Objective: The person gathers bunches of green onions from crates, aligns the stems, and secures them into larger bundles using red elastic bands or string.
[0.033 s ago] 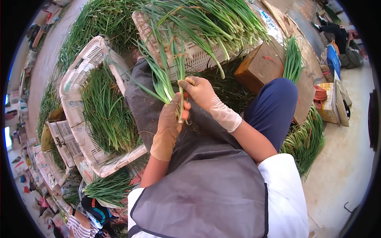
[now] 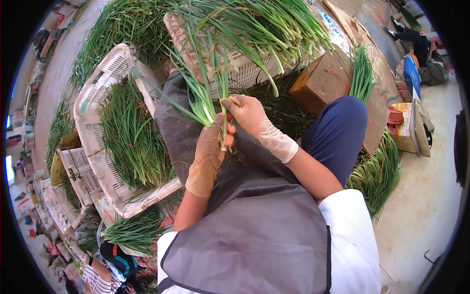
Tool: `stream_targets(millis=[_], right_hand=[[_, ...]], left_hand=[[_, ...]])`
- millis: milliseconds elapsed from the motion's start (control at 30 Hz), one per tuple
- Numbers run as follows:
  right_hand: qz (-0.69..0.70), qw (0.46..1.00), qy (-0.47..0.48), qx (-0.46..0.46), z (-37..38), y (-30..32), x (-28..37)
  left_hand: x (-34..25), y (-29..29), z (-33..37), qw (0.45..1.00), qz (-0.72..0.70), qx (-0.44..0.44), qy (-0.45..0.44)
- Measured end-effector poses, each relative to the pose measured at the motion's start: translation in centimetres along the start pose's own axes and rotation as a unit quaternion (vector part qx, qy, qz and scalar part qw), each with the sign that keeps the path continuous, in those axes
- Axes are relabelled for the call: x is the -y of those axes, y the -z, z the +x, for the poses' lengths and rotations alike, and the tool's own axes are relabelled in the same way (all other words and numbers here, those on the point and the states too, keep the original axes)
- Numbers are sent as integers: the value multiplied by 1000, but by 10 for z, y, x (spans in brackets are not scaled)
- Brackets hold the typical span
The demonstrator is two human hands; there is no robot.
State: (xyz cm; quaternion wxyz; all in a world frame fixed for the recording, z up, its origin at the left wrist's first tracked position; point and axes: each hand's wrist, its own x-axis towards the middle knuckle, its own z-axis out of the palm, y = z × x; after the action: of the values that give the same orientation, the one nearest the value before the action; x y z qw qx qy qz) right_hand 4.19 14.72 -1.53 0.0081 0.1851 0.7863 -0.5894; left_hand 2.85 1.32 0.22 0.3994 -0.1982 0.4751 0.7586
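Both my hands wear thin, soiled gloves and meet over the dark apron (image 2: 245,230) on my lap. In my left hand (image 2: 208,149) is a small bunch of green onions (image 2: 199,100), white ends toward me and leaves pointing away. My right hand (image 2: 245,113) pinches the stalk of one green onion (image 2: 222,83) just beside that bunch. The lower end of this stalk passes by my left fingers, which are curled round. Just beyond my hands, a heap of green onions (image 2: 289,29) lies on an upturned-looking pale crate (image 2: 235,73).
A white plastic crate (image 2: 90,142) holding green leaves stands at my left. To the right are a brown wooden block (image 2: 318,81), a small green onion bundle (image 2: 361,76) and another pile (image 2: 374,181) beside my knee. Another person in stripes (image 2: 98,279) sits at lower left.
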Motion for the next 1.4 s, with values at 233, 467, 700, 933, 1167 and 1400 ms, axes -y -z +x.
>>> stream_targets(millis=[233, 467, 700, 933, 1167, 1400], right_hand=[[-298, 910, 215, -192, -7, -2, -1], [-133, 969, 205, -32, -61, 43, 17], [-354, 927, 77, -93, -43, 68, -6], [150, 985, -80, 41, -12, 14, 13], [80, 986, 47, -138, -5, 43, 9], [119, 971, 102, -179, -3, 111, 78]], left_hand=[[9, -13, 15, 996, -72, -51, -8], [-1, -7, 20, 993, -86, -70, -41], [-2, -3, 6, 992, -121, 46, -8], [18, -8, 9, 992, -122, 17, -16], [22, -14, 25, 995, -89, -3, -53], [22, 14, 15, 955, 278, -57, -90]])
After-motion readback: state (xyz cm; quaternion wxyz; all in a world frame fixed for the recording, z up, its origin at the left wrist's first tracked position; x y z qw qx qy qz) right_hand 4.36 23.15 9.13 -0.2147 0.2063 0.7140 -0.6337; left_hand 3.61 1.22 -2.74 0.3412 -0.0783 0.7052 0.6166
